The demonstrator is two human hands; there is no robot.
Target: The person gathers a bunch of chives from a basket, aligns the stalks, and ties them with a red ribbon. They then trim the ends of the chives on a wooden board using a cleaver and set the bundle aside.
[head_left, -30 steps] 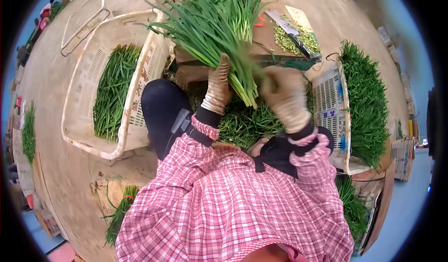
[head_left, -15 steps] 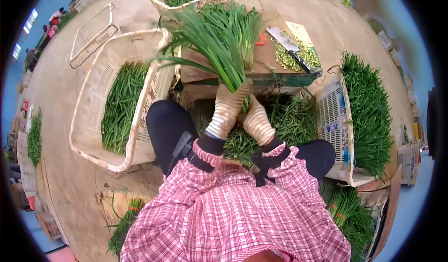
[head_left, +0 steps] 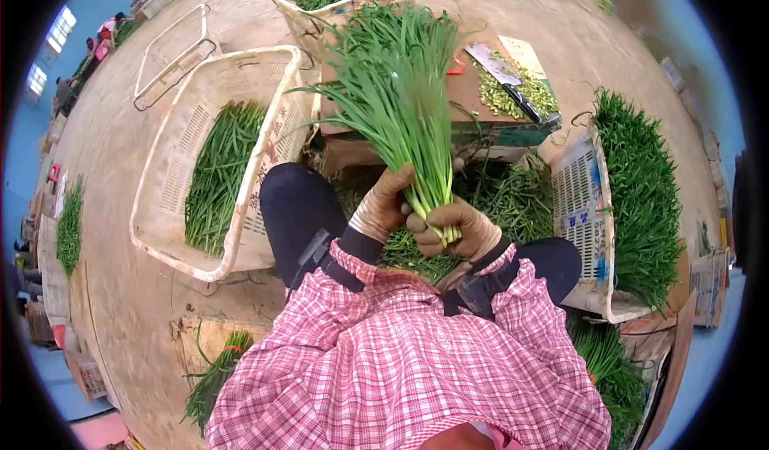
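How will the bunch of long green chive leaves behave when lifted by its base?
Likely floppy: the bunch of long green chive leaves fans out, outer blades drooping. Stalks could slip apart; only the left hand and right hand hold its base.

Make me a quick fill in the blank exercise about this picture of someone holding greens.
The left hand and right hand together grip a leafy bunch coloured ____.
The checked sleeve is white and ____.
The fullest basket stands on the person's ____ side.
Missing words: green; pink; right.
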